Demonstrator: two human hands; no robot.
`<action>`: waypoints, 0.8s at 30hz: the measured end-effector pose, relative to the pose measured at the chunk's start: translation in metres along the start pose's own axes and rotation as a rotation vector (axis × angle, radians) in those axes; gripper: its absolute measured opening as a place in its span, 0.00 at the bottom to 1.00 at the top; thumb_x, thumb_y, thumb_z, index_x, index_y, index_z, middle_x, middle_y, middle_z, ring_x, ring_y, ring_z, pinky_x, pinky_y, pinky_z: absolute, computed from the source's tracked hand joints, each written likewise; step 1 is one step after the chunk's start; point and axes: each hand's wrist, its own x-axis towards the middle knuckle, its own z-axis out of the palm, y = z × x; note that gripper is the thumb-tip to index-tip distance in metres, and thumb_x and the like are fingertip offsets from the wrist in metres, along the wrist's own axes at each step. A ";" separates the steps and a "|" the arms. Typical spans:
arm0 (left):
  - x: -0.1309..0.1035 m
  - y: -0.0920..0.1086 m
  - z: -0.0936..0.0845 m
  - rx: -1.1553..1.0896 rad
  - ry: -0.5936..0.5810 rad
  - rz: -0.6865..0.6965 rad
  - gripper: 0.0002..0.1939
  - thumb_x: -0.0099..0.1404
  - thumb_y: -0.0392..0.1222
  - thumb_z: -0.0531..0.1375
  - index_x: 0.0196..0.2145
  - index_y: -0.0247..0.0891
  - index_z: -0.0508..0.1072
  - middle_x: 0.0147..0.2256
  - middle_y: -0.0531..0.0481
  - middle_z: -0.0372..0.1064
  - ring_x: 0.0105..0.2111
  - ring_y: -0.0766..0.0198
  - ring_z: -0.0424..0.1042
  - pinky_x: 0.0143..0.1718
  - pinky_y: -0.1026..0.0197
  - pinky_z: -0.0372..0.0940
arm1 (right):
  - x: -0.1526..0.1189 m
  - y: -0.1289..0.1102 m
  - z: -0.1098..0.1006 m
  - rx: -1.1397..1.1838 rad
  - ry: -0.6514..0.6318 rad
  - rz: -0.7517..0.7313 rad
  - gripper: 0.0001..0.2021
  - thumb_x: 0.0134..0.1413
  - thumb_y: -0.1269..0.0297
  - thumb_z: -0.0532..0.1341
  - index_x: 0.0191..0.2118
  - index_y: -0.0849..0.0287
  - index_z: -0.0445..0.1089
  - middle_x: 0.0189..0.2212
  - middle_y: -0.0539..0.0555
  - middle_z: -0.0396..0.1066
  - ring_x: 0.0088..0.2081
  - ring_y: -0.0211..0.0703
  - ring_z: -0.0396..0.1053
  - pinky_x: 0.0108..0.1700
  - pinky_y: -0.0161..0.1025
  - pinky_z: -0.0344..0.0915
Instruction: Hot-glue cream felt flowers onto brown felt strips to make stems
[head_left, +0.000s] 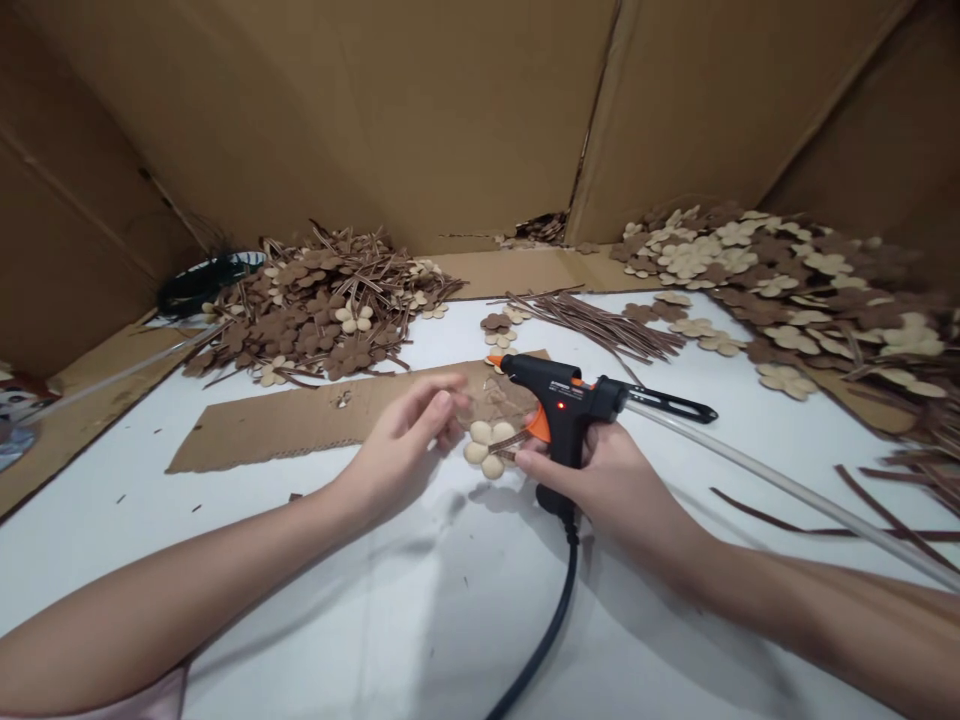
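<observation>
My right hand [600,465] is closed round a black glue gun [562,400] with an orange trigger and a lit red light; its orange nozzle points left. Between thumb and fingers, the same hand also pinches a brown strip [510,443] joined to a cream flower [491,449]. Just left of the flower is my left hand [424,420], its thumb and fingers curled near each other and slightly blurred; whether anything is between them is hard to make out. Behind both hands a cardboard strip [270,425] lies on the white table [300,620].
Brown and cream flowers with strips are heaped at the back left [315,310]. More loose flowers [780,270] pile up at the right. Brown strips [607,325] lie at the back middle. Cardboard walls [337,120] surround the table. A clear glue stick [780,480] extends behind the gun.
</observation>
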 end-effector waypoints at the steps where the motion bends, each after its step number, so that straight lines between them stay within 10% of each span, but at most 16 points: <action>1: -0.002 0.000 0.002 0.013 -0.067 -0.055 0.19 0.60 0.52 0.54 0.42 0.34 0.68 0.33 0.47 0.67 0.30 0.66 0.65 0.32 0.64 0.59 | 0.000 0.000 0.000 -0.001 -0.002 -0.006 0.10 0.42 0.62 0.63 0.32 0.59 0.65 0.26 0.49 0.70 0.30 0.42 0.68 0.32 0.37 0.65; 5: -0.010 0.000 0.006 0.100 -0.243 -0.132 0.17 0.57 0.53 0.57 0.32 0.33 0.69 0.27 0.49 0.67 0.27 0.65 0.64 0.28 0.65 0.58 | 0.000 0.000 0.001 0.015 -0.018 -0.029 0.10 0.43 0.60 0.63 0.30 0.59 0.64 0.24 0.48 0.67 0.29 0.40 0.67 0.31 0.36 0.63; 24: -0.021 -0.002 0.010 0.058 -0.168 -0.175 0.14 0.53 0.48 0.60 0.22 0.36 0.62 0.18 0.56 0.57 0.18 0.71 0.54 0.18 0.69 0.48 | 0.005 -0.001 -0.005 0.148 -0.027 -0.075 0.11 0.45 0.58 0.63 0.33 0.59 0.68 0.27 0.49 0.68 0.30 0.40 0.66 0.31 0.34 0.61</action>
